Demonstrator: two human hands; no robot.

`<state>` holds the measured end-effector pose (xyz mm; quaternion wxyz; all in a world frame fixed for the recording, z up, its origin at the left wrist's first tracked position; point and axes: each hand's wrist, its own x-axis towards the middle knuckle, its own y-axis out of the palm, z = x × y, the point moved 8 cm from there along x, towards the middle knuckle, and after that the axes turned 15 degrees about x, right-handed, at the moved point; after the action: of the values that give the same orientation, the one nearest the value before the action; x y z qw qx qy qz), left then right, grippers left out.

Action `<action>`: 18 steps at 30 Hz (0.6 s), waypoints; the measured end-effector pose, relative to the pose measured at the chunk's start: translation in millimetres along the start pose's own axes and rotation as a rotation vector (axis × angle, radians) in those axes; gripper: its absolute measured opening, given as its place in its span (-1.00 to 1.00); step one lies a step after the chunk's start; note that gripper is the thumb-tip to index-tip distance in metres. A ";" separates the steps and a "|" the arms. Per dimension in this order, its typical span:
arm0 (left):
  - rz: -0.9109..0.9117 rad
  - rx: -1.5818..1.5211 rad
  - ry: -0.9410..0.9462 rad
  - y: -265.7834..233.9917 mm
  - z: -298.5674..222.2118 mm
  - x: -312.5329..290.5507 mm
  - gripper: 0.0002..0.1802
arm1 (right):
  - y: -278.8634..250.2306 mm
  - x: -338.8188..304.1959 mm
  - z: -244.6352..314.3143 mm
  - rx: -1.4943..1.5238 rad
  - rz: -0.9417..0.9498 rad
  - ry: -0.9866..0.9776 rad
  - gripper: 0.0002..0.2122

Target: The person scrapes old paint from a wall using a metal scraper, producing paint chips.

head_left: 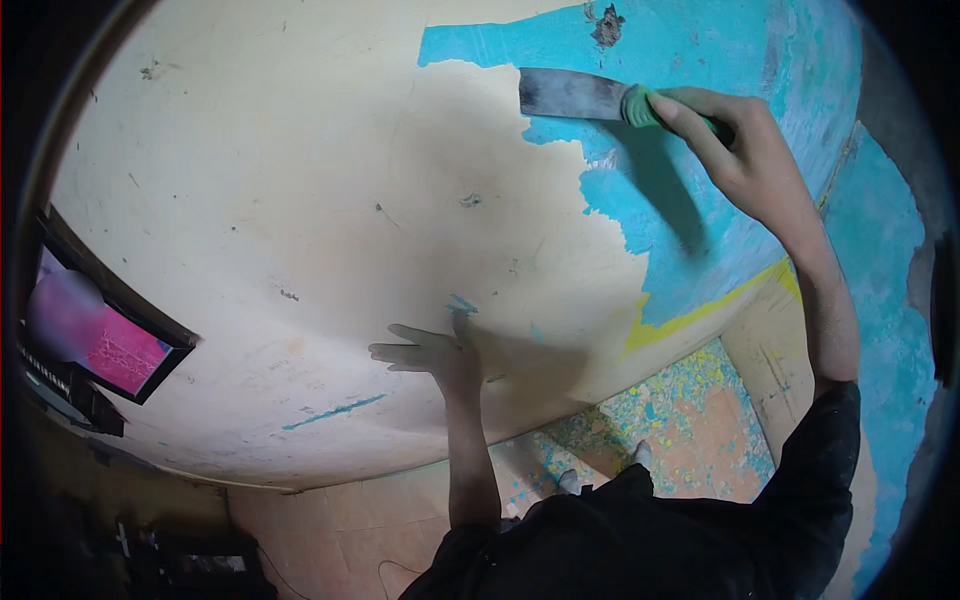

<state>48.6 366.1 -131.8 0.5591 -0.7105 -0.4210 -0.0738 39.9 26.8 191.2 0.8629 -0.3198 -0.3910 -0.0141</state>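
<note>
My right hand [735,140] is closed around the green handle of a paint scraper [575,95]. The scraper's flat metal blade points left and lies at the ragged border between turquoise paint [700,60] and the bare cream wall [330,180]. Whether the blade edge touches the wall, I cannot tell. Lower down, my left hand [425,352] has its fingers stretched out and apart, against or close to the cream surface, holding nothing. A small turquoise streak [462,303] remains just above it.
Turquoise and yellow paint flakes [660,410] litter the floor by my feet. A yellow painted band [700,310] runs low along the wall. A dark-framed pink picture [125,345] is at the left, above dark objects [190,565]. Another turquoise wall [875,240] stands at the right.
</note>
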 end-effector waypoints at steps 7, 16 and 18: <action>-0.057 0.008 0.017 -3.0 2.1 0.6 0.21 | -8.0 0.5 4.5 0.030 -0.022 -0.164 -0.69; -0.014 0.020 -0.006 -7.3 3.1 -1.1 0.19 | 0.5 9.6 25.3 -0.034 0.069 -0.187 -0.68; 0.033 -0.014 -0.044 -4.5 4.9 4.2 0.18 | -9.6 11.4 16.5 0.001 0.063 -0.206 -0.67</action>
<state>46.4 372.6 -127.9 0.5460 -0.7226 -0.4208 -0.0521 34.2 31.0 212.3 0.8184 -0.3311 -0.4674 0.0462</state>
